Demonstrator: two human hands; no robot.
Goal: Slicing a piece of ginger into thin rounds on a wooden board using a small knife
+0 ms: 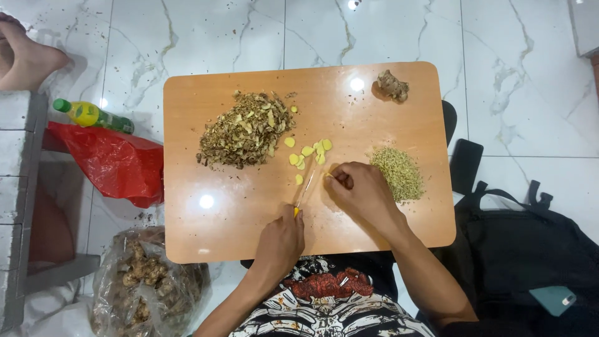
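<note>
My left hand (282,240) grips a knife (304,195) with a yellow handle, its blade pointing up over the wooden board (224,224). My right hand (357,190) pinches a small piece of ginger (329,175) against the board right beside the blade. Several thin yellow ginger slices (307,155) lie just above the blade. A big pile of ginger peelings (246,130) sits to the upper left. To the right of my right hand is a heap of finely chopped ginger (398,172). One whole ginger knob (392,85) rests near the far right corner.
A clear plastic bag of ginger roots (145,282) lies on the floor at lower left. A red plastic bag (115,163) and a yellow-green bottle (92,115) sit left of the board. A black backpack (530,256) is at right. Another person's foot (26,57) shows top left.
</note>
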